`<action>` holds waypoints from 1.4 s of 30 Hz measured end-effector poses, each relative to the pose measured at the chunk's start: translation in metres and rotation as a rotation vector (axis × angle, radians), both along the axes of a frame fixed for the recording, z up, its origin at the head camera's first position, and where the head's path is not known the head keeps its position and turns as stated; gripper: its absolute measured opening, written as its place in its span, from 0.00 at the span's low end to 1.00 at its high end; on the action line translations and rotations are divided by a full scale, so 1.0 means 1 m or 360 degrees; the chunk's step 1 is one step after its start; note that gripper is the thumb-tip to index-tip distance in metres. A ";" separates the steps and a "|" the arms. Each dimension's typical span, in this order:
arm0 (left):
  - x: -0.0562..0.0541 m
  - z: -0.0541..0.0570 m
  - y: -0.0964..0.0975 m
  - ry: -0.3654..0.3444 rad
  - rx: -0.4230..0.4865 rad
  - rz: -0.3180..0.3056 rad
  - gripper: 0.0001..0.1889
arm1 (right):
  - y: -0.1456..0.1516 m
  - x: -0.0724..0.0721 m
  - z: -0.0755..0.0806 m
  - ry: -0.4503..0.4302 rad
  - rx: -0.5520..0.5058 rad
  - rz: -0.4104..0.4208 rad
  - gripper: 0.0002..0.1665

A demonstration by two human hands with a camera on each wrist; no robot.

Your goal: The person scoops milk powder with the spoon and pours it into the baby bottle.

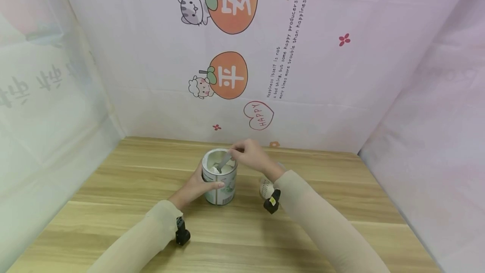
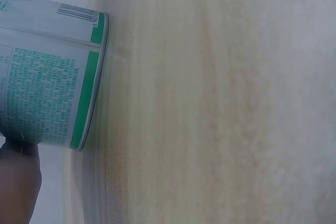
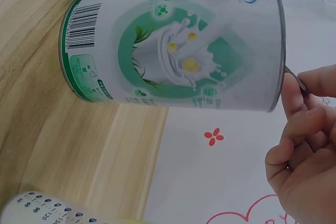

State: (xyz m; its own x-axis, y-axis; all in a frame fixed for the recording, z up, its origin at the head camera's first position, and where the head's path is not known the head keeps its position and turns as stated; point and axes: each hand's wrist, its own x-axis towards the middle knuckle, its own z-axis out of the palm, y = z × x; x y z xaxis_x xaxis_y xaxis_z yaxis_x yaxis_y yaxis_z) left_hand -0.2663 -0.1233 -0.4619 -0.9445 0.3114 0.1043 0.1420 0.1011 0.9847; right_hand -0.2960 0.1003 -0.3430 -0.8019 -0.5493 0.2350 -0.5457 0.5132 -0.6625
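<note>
A white and green milk powder tin (image 1: pixel 228 192) stands upright without a lid on the table. My left hand (image 1: pixel 195 187) grips its left side, thumb across the front. Above the rim, my right hand (image 1: pixel 251 155) pinches the handle of a grey spoon (image 1: pixel 224 162). The spoon's lower end is down inside the tin, by some whitish powder. In the right wrist view, thumb and fingers meet on the handle beside the rim of the tin (image 3: pixel 210 51). A bottle with scale marks (image 1: pixel 266 187) stands right of the tin, partly hidden by my right wrist.
The wood-grain table (image 1: pixel 219 243) ends at a printed white cloth backdrop (image 1: pixel 322 96). Cloth walls rise at the left (image 1: pixel 45 117) and right (image 1: pixel 435 138). Each sleeve carries a small black wrist camera.
</note>
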 end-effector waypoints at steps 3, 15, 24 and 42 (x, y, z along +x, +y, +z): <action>0.000 0.000 0.000 -0.0003 -0.0007 0.0017 0.55 | 0.005 -0.002 0.001 -0.0054 -0.0072 -0.0017 0.14; 0.003 0.004 0.001 0.0032 0.0002 0.0014 0.55 | 0.016 -0.004 -0.004 -0.0119 -0.0195 -0.0174 0.14; 0.002 0.002 0.001 0.0049 -0.0040 0.0025 0.56 | 0.018 -0.002 -0.004 -0.0156 -0.0244 -0.0330 0.16; 0.001 0.001 0.001 0.0047 -0.0036 0.0033 0.57 | 0.020 0.000 -0.004 -0.0114 -0.0249 -0.0305 0.16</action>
State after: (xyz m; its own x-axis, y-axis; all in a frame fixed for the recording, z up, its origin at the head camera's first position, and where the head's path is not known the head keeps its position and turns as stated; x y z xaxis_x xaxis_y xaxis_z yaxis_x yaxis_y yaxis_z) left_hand -0.2652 -0.1221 -0.4613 -0.9475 0.2943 0.1255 0.1687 0.1262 0.9776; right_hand -0.2957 0.1203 -0.3468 -0.9055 -0.3472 0.2439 -0.3971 0.4907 -0.7756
